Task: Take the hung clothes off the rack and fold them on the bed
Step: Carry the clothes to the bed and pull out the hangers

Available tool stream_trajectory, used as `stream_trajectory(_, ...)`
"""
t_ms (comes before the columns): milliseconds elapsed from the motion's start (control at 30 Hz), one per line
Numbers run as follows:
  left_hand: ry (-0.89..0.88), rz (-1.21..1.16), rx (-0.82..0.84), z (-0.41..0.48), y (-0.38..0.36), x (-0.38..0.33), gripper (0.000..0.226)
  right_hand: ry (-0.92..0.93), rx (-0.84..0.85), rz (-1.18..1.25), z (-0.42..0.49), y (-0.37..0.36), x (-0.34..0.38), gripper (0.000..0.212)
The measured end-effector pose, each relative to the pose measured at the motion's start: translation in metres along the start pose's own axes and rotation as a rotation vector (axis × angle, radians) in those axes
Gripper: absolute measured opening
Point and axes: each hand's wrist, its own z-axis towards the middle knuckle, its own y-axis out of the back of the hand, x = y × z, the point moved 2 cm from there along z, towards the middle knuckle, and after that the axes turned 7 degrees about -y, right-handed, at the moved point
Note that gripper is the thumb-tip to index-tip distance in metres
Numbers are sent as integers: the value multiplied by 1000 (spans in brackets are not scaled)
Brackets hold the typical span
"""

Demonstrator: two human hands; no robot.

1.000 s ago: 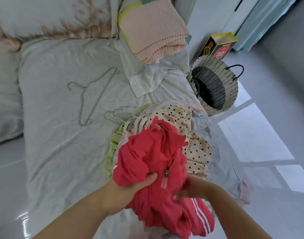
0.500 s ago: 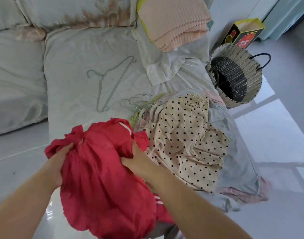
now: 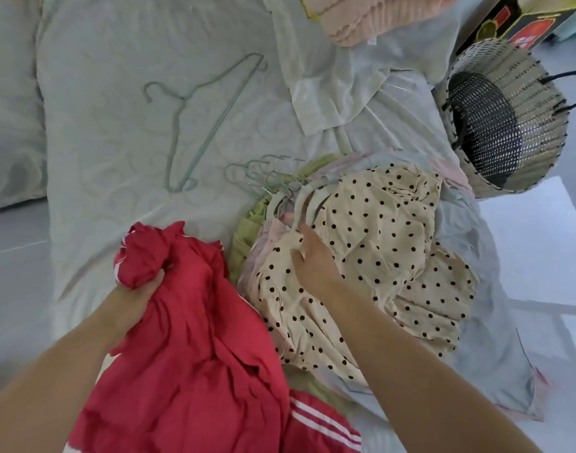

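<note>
Two hands at work: the left hand (image 3: 139,289) is clenched on a bunched red garment (image 3: 195,338) over the near edge of the bed (image 3: 100,125), while the right hand (image 3: 312,256) lies fingers spread on the polka-dot garment (image 3: 378,250) atop the clothes pile. One loose hanger (image 3: 198,122) lies on the sheet, a woven basket (image 3: 505,119) beside the bed.

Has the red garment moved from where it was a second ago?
Yes. The red garment was on top of the polka-dot garment; now it is off it, to that pile's left, gripped by the left hand.
</note>
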Motion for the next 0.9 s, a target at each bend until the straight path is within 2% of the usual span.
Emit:
stream_trajectory(133, -143, 75, -137, 27, -12, -3, 60, -155, -83, -8, 56, -14, -1, 51)
stream_trajectory(200, -181, 142, -242, 36, -9, 1, 65, -243, -127, -27, 63, -22, -5, 60)
stream_trajectory(300, -118, 192, -382, 31, -9, 4, 95, -301, -155, -62, 56, -32, -11, 73)
stream_trajectory(367, -114, 315, -435, 19, -10, -2, 106, -312, -40, -45, 49, -36, -12, 73)
stream_trajectory(433, -160, 406, -502, 7, -9, -12, 106, -340, 68, 14, 38, -35, -9, 67)
stream_trajectory(500, -207, 459, -532, -2, -7, -23, 103, -321, 21, 96, 20, -26, -3, 41)
stream_trajectory(533, -233, 476, -514, -8, -8, -29, 101, -304, -42, 123, 8, -17, -1, 30)
stream_trajectory(600, -338, 506, -420, -20, -15, -42, 97, -295, -174, 82, -22, 10, -1, 23)
stream_trajectory(700, -619, 517, -173, -46, -36, -79, 82, -239, -359, -14, -80, 71, -9, 17)
stream_trajectory(767, -765, 429, 37, -75, -52, -116, 70, -196, -438, 46, -123, 114, -14, 23)
stream_trajectory(833, -965, 374, 143, -112, -63, -159, 65, -128, -440, 58, -170, 153, -13, 28)
stream_trajectory(900, -1221, 363, 169, -153, -68, -200, 62, -33, -364, 41, -216, 184, -6, 35)
